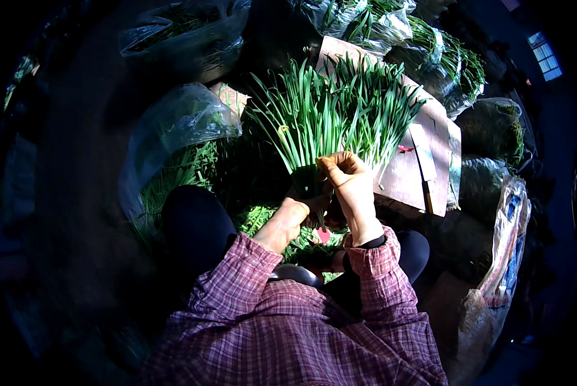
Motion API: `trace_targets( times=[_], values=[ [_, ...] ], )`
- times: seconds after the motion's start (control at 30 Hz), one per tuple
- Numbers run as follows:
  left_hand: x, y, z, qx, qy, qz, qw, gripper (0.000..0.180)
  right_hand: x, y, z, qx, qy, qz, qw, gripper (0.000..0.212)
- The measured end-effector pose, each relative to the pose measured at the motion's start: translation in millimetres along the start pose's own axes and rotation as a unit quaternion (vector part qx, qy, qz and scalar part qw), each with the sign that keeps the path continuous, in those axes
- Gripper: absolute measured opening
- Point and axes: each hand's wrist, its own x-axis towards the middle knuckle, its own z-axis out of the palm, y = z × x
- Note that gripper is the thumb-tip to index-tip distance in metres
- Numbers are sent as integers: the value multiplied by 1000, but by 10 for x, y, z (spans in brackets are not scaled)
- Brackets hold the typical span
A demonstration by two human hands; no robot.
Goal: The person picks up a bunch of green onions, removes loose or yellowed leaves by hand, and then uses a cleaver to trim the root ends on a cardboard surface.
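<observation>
Dark floor (76, 199) all round, sunlight dead centre

We pick up the pale board (433, 167) at right, one leafy bunch (381, 106) lying across it. Just left fans the held bunch (307, 119), its long axis running away from us, tips farthest. The left hand (285, 222) is nearer its base, fingers wrapped round the shaded lower end; the right hand (351, 183) is at its right edge, thumb and forefinger pinched narrow (on what, we can't tell).

I note one head-worn fisheye view, facing steeply down from above the plaid shirt (288, 334), at close range over the greens (314, 122), curving toward a dark rim.
</observation>
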Motion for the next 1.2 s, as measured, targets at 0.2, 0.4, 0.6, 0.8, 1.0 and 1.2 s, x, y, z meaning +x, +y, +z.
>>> trace_targets(
  times=[0.2,0.4,0.6,0.8,1.0,1.2],
  values=[
    [325,-264,-133,11,-12,74,997,49,-93,-21,218,-355,51,-243,901,38],
    [24,45,160,156,30,28,987,44,49,258,16,-76,10,-60,995,20],
    [-25,79,-46,-120,-94,-49,987,59,-257,123,-254,188,-8,-68,980,9],
    [-60,124,-63,-19,-50,-31,998,36,-1044,-136,-457,240,-205,44,948,23],
    [-2,88,-58,-61,-28,-39,997,35,-1100,-298,-530,373,-271,-4,887,20],
    [-89,101,-28,23,22,-56,998,50,-695,-94,-220,-570,-118,-319,748,21]
  ],
)
